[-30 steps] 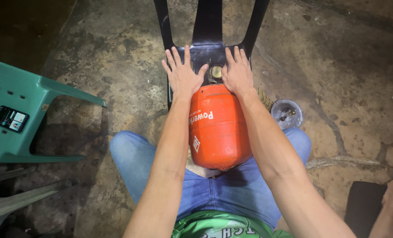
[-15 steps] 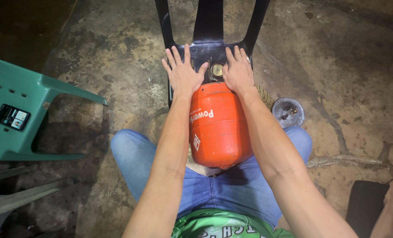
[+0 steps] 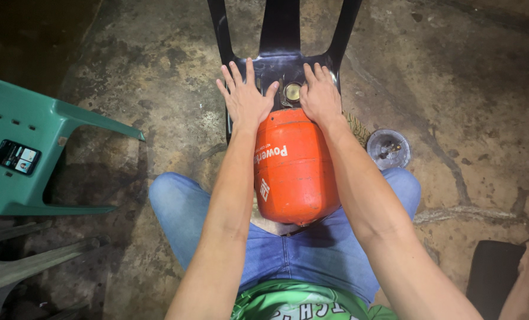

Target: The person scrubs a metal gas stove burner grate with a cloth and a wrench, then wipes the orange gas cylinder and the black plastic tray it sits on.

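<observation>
An orange gas cylinder (image 3: pixel 292 172) stands between my knees, its round brass valve (image 3: pixel 292 92) at the top. My left hand (image 3: pixel 244 98) lies flat with fingers spread on the cylinder's left shoulder and the black plastic chair (image 3: pixel 280 35) behind it. To the right of the valve, my right hand (image 3: pixel 319 95) rests the same way, its fingers spread on the chair seat. Neither hand grips anything.
A green plastic chair (image 3: pixel 33 148) with a phone (image 3: pixel 16 157) lying on it stands at the left. A small round glass-like lid (image 3: pixel 388 149) lies on the concrete floor (image 3: pixel 472 106) to the right. Grey chair legs (image 3: pixel 21 272) at bottom left, a dark object (image 3: pixel 493 275) at bottom right.
Almost nothing: both hands stay flat on the cylinder top; the view has shifted slightly.
</observation>
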